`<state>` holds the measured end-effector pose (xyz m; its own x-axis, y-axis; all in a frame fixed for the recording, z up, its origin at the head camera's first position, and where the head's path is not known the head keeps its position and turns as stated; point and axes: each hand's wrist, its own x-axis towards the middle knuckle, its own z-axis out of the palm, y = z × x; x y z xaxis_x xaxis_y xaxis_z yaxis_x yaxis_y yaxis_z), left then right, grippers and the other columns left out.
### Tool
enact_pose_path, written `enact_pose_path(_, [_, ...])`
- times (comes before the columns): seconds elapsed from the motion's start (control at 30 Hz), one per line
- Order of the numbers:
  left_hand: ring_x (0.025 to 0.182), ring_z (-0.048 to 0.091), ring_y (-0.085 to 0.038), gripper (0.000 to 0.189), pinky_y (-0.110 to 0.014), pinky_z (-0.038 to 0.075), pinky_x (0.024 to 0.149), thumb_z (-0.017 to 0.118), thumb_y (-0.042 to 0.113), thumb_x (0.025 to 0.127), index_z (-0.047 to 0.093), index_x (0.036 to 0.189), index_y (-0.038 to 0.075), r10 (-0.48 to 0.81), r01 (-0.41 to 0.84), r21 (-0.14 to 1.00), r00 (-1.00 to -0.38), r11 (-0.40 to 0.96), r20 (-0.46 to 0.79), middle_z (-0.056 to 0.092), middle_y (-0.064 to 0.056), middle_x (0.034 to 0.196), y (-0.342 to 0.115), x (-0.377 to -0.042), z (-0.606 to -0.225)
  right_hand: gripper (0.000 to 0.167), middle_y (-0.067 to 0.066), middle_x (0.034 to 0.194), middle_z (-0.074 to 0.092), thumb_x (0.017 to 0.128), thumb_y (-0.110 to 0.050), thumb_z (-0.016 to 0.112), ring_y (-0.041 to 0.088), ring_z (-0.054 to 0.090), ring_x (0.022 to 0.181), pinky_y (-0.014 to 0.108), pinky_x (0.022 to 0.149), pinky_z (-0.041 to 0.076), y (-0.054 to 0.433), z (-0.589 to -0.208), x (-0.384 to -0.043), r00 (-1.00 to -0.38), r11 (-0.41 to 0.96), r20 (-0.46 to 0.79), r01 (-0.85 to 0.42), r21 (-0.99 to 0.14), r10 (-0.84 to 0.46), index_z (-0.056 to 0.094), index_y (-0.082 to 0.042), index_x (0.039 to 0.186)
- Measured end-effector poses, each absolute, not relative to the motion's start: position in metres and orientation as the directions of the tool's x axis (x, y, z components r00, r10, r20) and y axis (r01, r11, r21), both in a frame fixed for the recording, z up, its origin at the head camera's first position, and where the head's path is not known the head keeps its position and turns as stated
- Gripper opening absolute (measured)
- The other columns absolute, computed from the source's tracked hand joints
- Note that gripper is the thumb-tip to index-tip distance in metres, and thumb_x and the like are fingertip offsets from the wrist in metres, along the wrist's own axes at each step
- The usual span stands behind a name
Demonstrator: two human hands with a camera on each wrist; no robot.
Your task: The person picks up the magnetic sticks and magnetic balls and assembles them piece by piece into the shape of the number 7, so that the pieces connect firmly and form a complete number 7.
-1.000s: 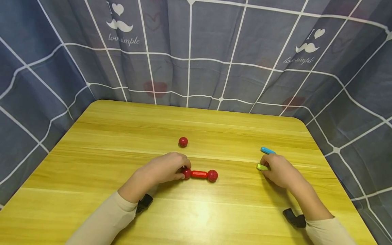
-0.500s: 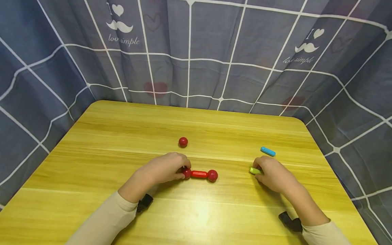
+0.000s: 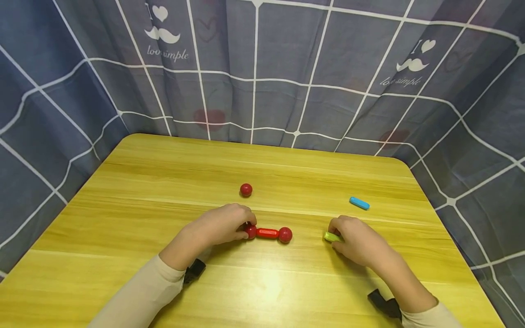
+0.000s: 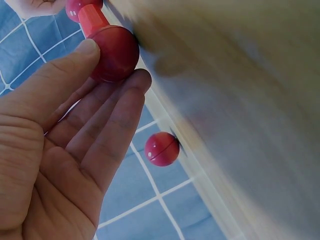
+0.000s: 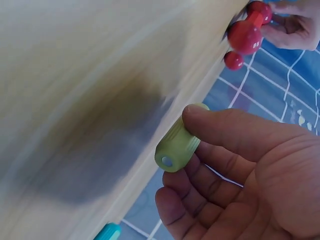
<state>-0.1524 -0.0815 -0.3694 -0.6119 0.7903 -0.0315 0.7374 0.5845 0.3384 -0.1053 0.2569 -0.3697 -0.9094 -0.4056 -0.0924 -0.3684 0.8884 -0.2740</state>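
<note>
My left hand (image 3: 225,223) pinches the left red ball (image 4: 117,54) of a dumbbell shape on the table. A red ribbed rod (image 3: 267,233) joins that ball to a second red ball (image 3: 285,235). To the right, my right hand (image 3: 361,241) pinches a yellow-green rod (image 5: 181,142) between thumb and fingers, and a small silvery disc shows on its end in the right wrist view. The green rod is apart from the dumbbell shape, to its right.
A loose red ball (image 3: 246,190) lies behind the left hand. Behind the right hand lies a blue rod (image 3: 359,203). The wooden table (image 3: 184,168) ends at a grey-blue checked curtain (image 3: 229,100).
My right hand has carried the yellow-green rod left and nearer to me, uncovering the whole blue rod. The left hand and the dumbbell shape have stayed in place.
</note>
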Motion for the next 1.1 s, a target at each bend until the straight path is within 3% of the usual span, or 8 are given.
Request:
enact_pose_path(0.37, [0.077,0.056,-0.010,0.013,-0.024,0.049,0.072,0.079,0.013,0.082,0.070,0.091,0.013,0.788,0.738,0.334,-0.615,0.587,-0.029,0.063,0.007,0.086,-0.082,-0.153,-0.370,0.020,-0.006,0.077,0.051,0.077,-0.006,0.078,0.011,0.045,0.069,0.028,0.061,0.042,0.236,-0.369,-0.100,-0.897,0.882,-0.065,-0.413,-0.225,-0.437,0.060,-0.013,0.085])
enact_pose_path(0.63, [0.077,0.057,-0.010,0.013,-0.024,0.050,0.073,0.079,0.014,0.082,0.070,0.092,0.013,0.789,0.738,0.332,-0.613,0.587,-0.033,0.063,0.006,0.086,-0.082,-0.153,-0.370,0.026,-0.008,0.066,0.043,0.077,-0.015,0.079,0.008,0.039,0.059,0.025,0.053,0.035,0.222,-0.371,-0.094,-0.896,0.885,-0.097,-0.403,-0.234,-0.434,0.053,-0.018,0.076])
enact_pose_path(1.1, [0.076,0.055,-0.008,0.013,-0.024,0.049,0.072,0.079,0.013,0.082,0.070,0.092,0.012,0.787,0.737,0.329,-0.617,0.591,-0.033,0.063,0.006,0.086,-0.082,-0.152,-0.371,0.022,-0.012,0.057,0.045,0.078,-0.023,0.079,0.002,0.039,0.049,0.021,0.045,0.035,0.207,-0.376,-0.087,-0.875,0.846,-0.121,-0.404,-0.348,-0.468,0.058,-0.017,0.075])
